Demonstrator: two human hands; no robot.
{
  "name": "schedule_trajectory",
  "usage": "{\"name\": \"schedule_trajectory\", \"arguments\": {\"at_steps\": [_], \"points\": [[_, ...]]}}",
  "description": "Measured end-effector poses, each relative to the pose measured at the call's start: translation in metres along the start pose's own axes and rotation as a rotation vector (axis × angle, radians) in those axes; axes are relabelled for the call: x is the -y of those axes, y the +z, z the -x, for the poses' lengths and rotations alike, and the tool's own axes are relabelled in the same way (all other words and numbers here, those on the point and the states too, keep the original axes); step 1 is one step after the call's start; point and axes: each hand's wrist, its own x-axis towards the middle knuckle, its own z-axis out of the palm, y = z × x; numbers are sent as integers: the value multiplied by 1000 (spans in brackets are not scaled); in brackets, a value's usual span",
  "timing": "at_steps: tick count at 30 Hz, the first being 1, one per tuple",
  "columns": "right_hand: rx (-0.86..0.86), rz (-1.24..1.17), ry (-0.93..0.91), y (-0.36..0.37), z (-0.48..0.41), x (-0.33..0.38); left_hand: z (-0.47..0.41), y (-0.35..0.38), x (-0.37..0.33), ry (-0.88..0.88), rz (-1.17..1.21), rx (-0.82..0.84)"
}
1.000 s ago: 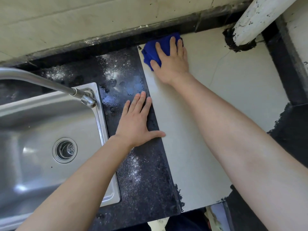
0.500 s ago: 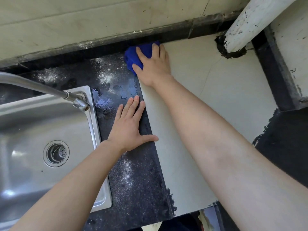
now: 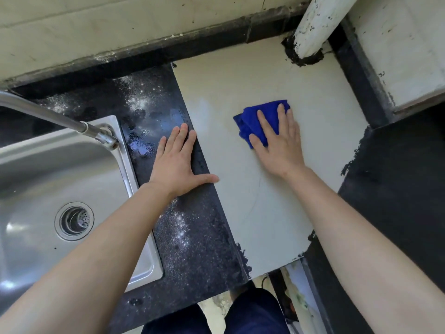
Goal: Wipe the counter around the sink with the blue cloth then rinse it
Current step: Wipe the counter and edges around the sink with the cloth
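Note:
A folded blue cloth (image 3: 250, 121) lies on the pale cream part of the counter (image 3: 240, 184), right of the sink. My right hand (image 3: 279, 143) presses flat on the cloth with straight fingers. My left hand (image 3: 178, 160) rests flat, fingers spread, on the black speckled counter strip (image 3: 192, 237) between the sink and the cream slab. The steel sink (image 3: 29, 184) with its round drain (image 3: 74, 221) fills the left side. Its tap (image 3: 60, 116) reaches out to the left above the basin.
A white pipe (image 3: 317, 22) rises from the back right corner of the cream slab. A tiled wall (image 3: 120, 27) runs along the back. A black surface (image 3: 397, 177) lies lower right. White powdery specks and wet patches mark the black strip. My dark trouser legs show below the counter edge.
My right hand has slid the blue cloth from the back edge by the wall toward me and to the right, onto the middle of the cream slab. My left hand stays flat in place.

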Motion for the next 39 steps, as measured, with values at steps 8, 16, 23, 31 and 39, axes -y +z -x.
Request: {"name": "schedule_trajectory", "arguments": {"at_steps": [8,16,23,31,39], "points": [[117,101,-216,55,182,-36,7,2,-11,12,-36,-57],[42,70,-23,4,61,-54,7,8,-14,55,-25,61],[17,84,-33,-19,-81,33,6,8,-15,40,27,41],[43,127,-391,2,-36,49,8,8,-15,34,26,38],[45,187,-378,-8,-48,50,8,10,-13,44,52,26]]}}
